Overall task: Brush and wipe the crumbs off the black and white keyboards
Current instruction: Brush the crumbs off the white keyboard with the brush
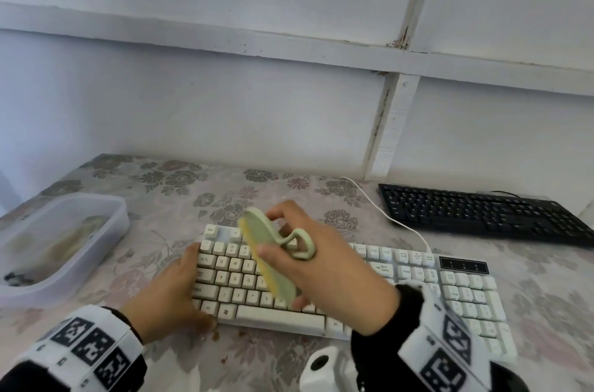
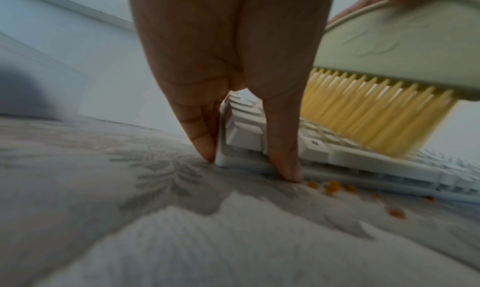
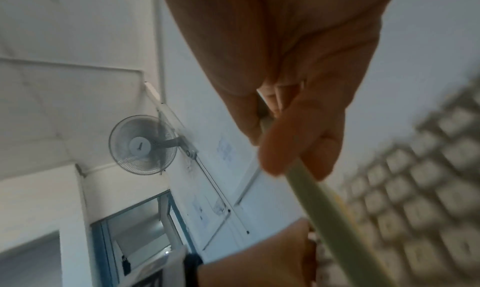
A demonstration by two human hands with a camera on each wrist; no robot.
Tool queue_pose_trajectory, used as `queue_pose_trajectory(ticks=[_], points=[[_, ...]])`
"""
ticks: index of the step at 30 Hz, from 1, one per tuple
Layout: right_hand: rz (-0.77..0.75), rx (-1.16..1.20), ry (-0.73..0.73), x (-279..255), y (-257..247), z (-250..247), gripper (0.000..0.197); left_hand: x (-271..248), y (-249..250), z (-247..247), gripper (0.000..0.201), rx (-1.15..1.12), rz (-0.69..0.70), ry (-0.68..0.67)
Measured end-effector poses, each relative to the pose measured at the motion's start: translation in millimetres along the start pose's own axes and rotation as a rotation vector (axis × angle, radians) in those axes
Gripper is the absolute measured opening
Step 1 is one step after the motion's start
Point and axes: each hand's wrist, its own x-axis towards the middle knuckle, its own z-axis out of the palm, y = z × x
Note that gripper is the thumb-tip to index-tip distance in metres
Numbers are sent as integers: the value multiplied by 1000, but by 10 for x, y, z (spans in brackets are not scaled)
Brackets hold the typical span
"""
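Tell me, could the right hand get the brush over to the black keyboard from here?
Probably yes: the right hand grips the brush, and bare tablecloth lies before the black keyboard.

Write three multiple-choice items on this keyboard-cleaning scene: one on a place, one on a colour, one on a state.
1. Where does the black keyboard lie?
A. behind and right of the white keyboard
B. inside the plastic tub
C. under the left hand

2. What colour are the bristles of the pale green hand brush?
A. blue
B. yellow
C. black

3. What is the left hand doing?
A. hanging idle
B. holding a cloth
C. steadying the white keyboard's left end

Answers: 1 A, it sits farther back right; 2 B, the left wrist view shows yellow; 3 C, fingers rest against that corner.
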Motion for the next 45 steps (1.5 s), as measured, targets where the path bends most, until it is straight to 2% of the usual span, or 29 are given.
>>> queue_pose_trajectory(ticks=[2, 4, 10, 14, 17, 20, 22, 24, 30, 36, 39, 45], points=[[-90, -85, 66, 7, 5, -118, 13, -5, 13, 1, 108, 4, 1, -3], [-106, -99, 130, 22, 18, -167, 10, -10, 13, -1, 107, -6, 2, -7], [-37, -101, 339, 50, 209, 14, 33, -10, 5, -21, 105, -12, 10, 0], [-42, -35, 460, 7, 326, 119, 30, -20, 27, -14, 105, 10, 9, 10], [-40, 109, 618, -22, 399, 170, 24, -32, 44, -17, 104, 17, 10, 15], [-71, 100, 722, -66, 483, 207, 34, -34, 43, -12, 104, 17, 9, 24], [-28, -27, 682, -97, 537, 219, 47, -31, 39, -13, 103, 13, 7, 21], [16, -124, 629, -117, 568, 212, 51, -34, 46, -17, 104, 7, 6, 16], [-98, 111, 608, -26, 347, 273, 30, -24, 24, -2, 103, 12, 18, 26], [-119, 81, 568, 258, 116, 728, 34, 44, -77, 43, 116, 41, -13, 28], [-70, 4, 550, 327, 104, 843, 40, 60, -94, 52, 120, 51, -12, 34], [115, -218, 455, 312, 156, 633, 20, 24, -54, 28, 105, 16, 40, 23]])
